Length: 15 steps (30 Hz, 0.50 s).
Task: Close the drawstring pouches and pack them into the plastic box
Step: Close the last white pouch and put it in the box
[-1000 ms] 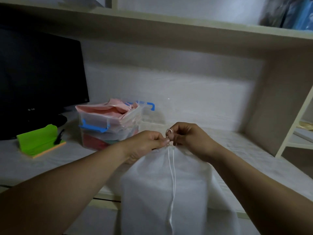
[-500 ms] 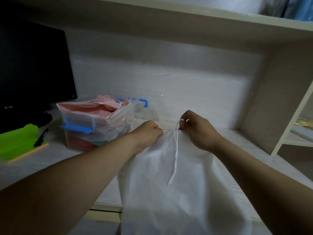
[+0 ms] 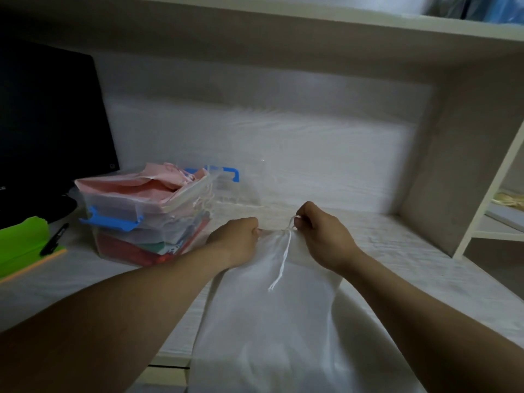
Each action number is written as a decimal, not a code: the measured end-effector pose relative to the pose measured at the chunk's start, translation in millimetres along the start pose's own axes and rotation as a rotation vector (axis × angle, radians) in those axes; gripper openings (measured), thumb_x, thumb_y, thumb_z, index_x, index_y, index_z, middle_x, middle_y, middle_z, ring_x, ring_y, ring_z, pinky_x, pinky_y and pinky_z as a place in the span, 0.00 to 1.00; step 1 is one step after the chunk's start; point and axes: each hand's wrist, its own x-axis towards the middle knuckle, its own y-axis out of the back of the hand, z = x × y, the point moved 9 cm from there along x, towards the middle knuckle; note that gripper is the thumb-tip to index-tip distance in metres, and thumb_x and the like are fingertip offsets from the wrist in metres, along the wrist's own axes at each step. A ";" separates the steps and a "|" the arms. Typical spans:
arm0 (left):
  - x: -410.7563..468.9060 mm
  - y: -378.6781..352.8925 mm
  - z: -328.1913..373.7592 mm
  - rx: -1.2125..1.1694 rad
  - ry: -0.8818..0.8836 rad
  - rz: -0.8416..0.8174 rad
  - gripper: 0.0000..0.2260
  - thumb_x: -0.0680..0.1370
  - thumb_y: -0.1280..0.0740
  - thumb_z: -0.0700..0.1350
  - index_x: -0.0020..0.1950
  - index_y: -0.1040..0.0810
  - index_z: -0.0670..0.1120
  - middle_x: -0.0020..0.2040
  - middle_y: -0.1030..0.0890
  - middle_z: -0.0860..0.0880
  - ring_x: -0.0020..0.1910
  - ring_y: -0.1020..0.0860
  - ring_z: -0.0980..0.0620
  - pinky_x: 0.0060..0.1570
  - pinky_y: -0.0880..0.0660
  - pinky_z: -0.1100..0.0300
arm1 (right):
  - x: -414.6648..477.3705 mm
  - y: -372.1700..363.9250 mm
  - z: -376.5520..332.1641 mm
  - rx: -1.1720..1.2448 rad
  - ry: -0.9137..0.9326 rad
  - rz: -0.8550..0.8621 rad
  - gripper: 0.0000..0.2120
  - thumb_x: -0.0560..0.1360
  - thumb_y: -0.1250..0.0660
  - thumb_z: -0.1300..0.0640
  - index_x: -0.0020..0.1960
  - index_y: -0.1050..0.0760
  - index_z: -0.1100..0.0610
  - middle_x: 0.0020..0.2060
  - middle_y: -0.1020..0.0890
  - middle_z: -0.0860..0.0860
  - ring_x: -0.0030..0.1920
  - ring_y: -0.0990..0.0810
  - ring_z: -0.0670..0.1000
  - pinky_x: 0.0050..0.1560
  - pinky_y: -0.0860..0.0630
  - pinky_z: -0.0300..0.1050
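A large white drawstring pouch (image 3: 272, 330) lies on the desk and hangs over its front edge. My left hand (image 3: 236, 241) pinches the left side of the pouch's gathered top. My right hand (image 3: 320, 236) pinches the white cord (image 3: 283, 262) at the pouch's mouth, and the cord's loose end dangles down the front. To the left stands a clear plastic box (image 3: 147, 219) with blue latches, filled with pink, red and green pouches that rise above its rim.
A black monitor (image 3: 48, 123) stands at the far left with a green holder (image 3: 22, 245) and a black pen (image 3: 54, 239) in front. A shelf board (image 3: 312, 26) runs overhead. A side panel (image 3: 453, 171) and shelf unit close off the right.
My hands have moved apart and forward, laying the pouch's top down on the desk. The camera view has shifted, so the box sits further left.
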 end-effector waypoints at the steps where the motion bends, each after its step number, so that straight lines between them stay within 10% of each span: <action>1: -2.0 -0.3 -0.9 0.066 0.001 -0.009 0.15 0.87 0.45 0.52 0.41 0.34 0.51 0.45 0.23 0.48 0.45 0.22 0.44 0.52 0.23 0.49 | -0.7 -1.5 6.2 0.014 -0.022 0.010 0.06 0.85 0.42 0.51 0.51 0.29 0.48 0.42 0.20 0.45 0.44 0.22 0.52 0.48 0.23 0.54; 11: -8.9 3.1 5.2 0.573 -0.107 0.046 0.07 0.82 0.41 0.44 0.60 0.31 0.50 0.52 0.17 0.45 0.51 0.18 0.40 0.51 0.25 0.50 | -2.6 -8.7 26.1 0.126 -0.161 0.066 0.08 0.83 0.38 0.52 0.44 0.27 0.46 0.42 0.19 0.42 0.44 0.22 0.47 0.46 0.24 0.50; 15: 3.7 12.2 0.8 0.445 -0.043 0.048 0.05 0.86 0.45 0.51 0.53 0.34 0.51 0.56 0.17 0.44 0.53 0.19 0.39 0.57 0.23 0.45 | 3.8 -0.5 22.6 0.082 -0.169 0.121 0.07 0.83 0.41 0.52 0.47 0.29 0.47 0.42 0.20 0.43 0.44 0.23 0.49 0.42 0.28 0.48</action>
